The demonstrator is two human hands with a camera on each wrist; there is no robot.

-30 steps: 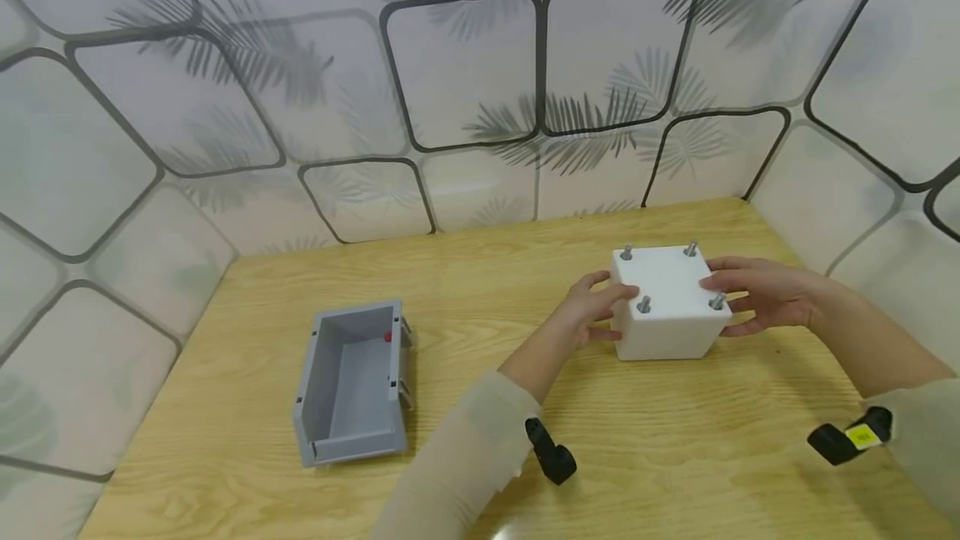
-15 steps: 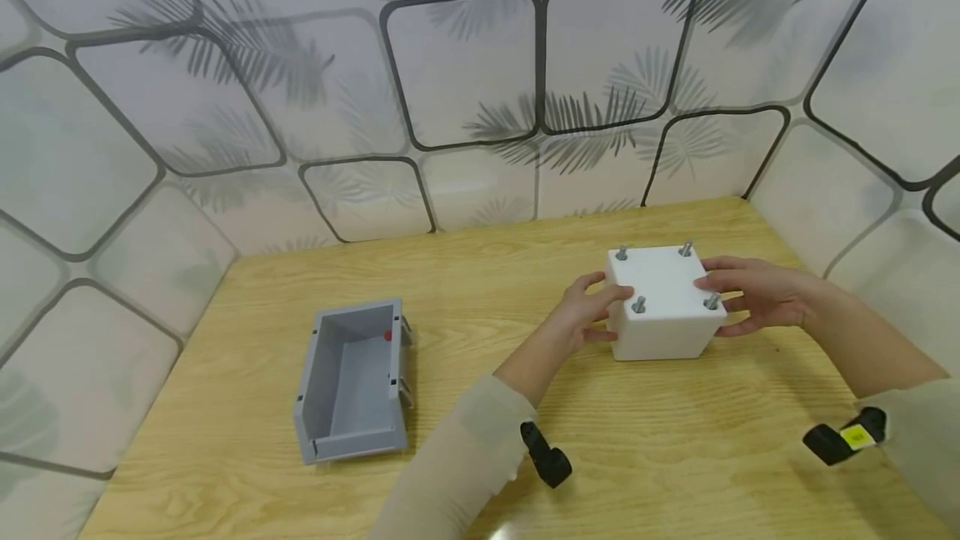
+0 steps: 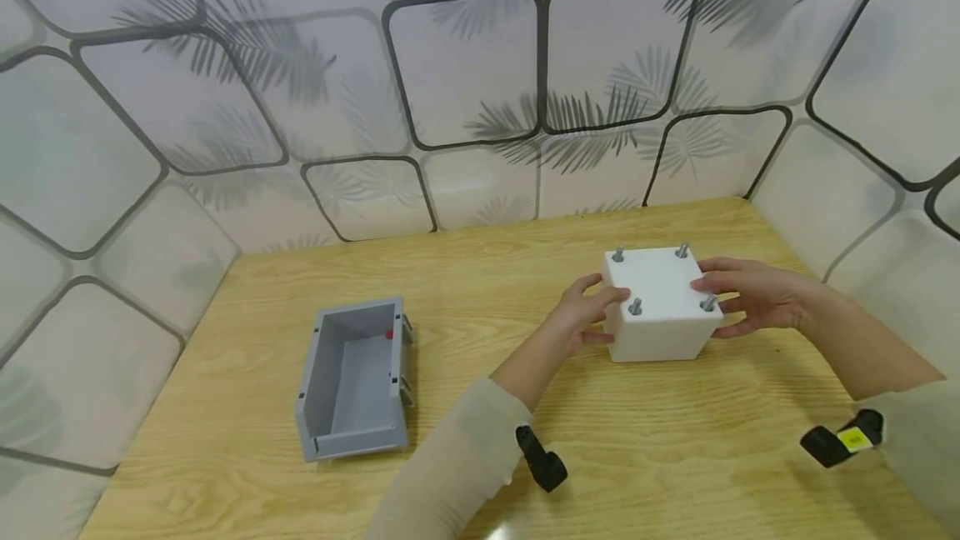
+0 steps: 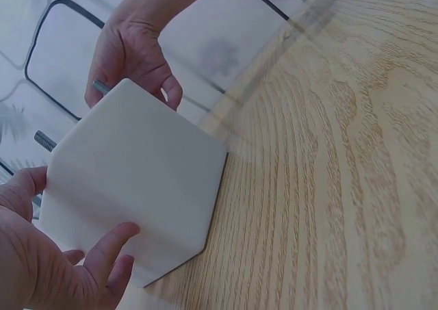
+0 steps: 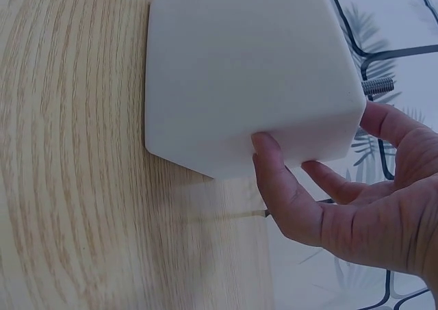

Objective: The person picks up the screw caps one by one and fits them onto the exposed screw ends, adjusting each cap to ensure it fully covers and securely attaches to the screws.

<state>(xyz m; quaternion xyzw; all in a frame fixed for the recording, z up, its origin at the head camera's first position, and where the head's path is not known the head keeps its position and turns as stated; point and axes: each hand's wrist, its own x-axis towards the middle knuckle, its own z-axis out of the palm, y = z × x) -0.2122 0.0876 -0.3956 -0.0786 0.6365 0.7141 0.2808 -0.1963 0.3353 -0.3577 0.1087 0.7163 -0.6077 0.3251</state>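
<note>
- Since the earlier frame, the white block (image 3: 660, 277) and both hands are shifting slightly left, while the gray bin (image 3: 358, 443) is staying put.
- The patterned wall (image 3: 480, 65) is rising behind the block.
- The wooden table (image 3: 487, 290) is stretching beneath the block, whose base appears to be resting flat on it.
- The bin is lying open-topped, well apart to the block's left.
- The left hand (image 3: 588, 307) is gripping the block's left side, fingers spread, thumb reaching over the top edge.
- The right hand (image 3: 765, 294) is gripping the block's right side likewise, fingers spread along it, thumb on top.
- Moving it well probably means pressing equally from both sides, keeping the base level and the thumbs clear of the bolts (image 3: 635, 307).
- Four bolts are standing near the corners of the block's top; only the head view is showing them all, while the left wrist view is revealing threads and the right wrist view is revealing fingertips meeting the block's side.
- A red spot (image 3: 389, 334), too small to identify, is showing inside the bin, left of the block.
</note>
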